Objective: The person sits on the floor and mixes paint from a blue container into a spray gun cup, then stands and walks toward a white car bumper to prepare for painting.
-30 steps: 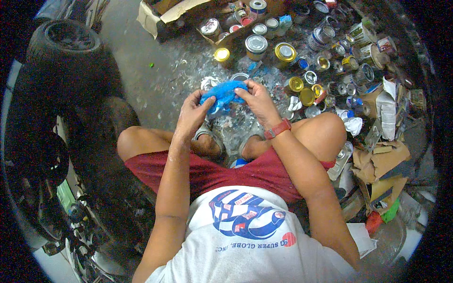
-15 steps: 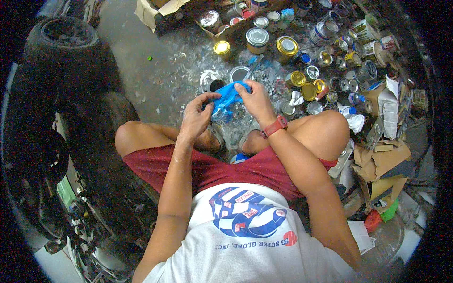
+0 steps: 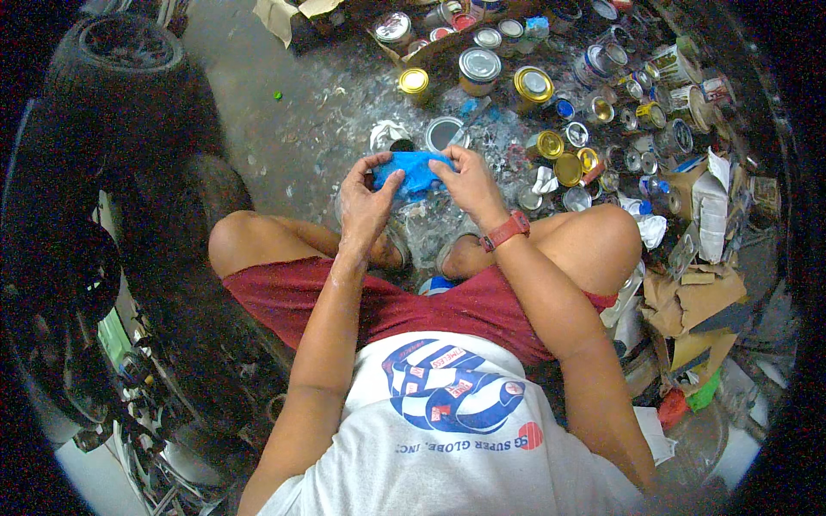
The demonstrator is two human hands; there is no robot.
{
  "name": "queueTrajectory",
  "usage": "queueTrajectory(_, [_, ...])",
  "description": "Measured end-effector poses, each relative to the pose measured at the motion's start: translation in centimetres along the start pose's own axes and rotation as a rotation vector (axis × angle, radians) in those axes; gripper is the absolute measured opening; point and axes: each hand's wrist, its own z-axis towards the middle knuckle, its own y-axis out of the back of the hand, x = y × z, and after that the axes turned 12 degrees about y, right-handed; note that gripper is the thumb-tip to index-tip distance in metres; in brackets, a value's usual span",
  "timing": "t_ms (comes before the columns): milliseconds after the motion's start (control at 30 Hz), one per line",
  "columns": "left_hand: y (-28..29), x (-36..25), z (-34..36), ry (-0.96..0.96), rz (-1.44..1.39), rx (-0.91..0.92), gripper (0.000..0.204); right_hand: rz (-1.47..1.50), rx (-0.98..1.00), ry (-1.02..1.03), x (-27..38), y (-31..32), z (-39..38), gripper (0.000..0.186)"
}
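Note:
Between my two hands, a thin crumpled blue sheet (image 3: 415, 172) is stretched sideways; whether it is cloth or a glove I cannot make out. My left hand (image 3: 365, 205) pinches its left end between thumb and fingers. The right end is pinched by my right hand (image 3: 473, 187), with a red watch on that wrist. Just beyond, on the floor, stands a round can with a grey top (image 3: 446, 135). A flat stick leans at its right edge. To its left are a crumpled white wrapping (image 3: 384, 132) and a small dark-mouthed container (image 3: 401, 145), partly behind the sheet.
Many paint cans, such as a gold-rimmed one (image 3: 533, 83) and a large silver-lidded one (image 3: 479, 70), crowd the right and far floor. Torn cardboard (image 3: 688, 301) lies beside my right knee. A wheel with a tyre (image 3: 120, 64) and dark machinery line the left.
The blue sheet has gone from slanted and bunched to more level and spread between my hands. My left hand has turned upward, its thumb now on the sheet's near side.

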Motion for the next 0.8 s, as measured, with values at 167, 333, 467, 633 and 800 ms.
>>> queueTrajectory(167, [0.0,1.8,0.5,-0.233,0.076,0.029,0.058,0.148,-0.017,0.129,-0.2,-0.9,-0.3,0.038])
queueTrajectory(333, [0.4,2.2,0.5,-0.403,0.245,0.046,0.070,0.179,0.092,-0.137,0.1,-0.2,-0.5,0.041])
queueTrajectory(467, [0.4,2.2,0.4,-0.397,0.251,0.106,0.076,0.078,0.093,-0.025,-0.9,-0.7,-0.4,0.022])
queueTrajectory(633, [0.8,2.8,0.0,-0.400,0.312,0.181,0.076,-0.257,0.024,0.137,-1.6,-1.7,-1.1,0.011])
queueTrajectory(800, [0.4,4.4,-0.4,-0.348,0.328,0.247,0.080,-0.366,-0.036,0.168,-3.0,-3.7,-2.3,0.021])
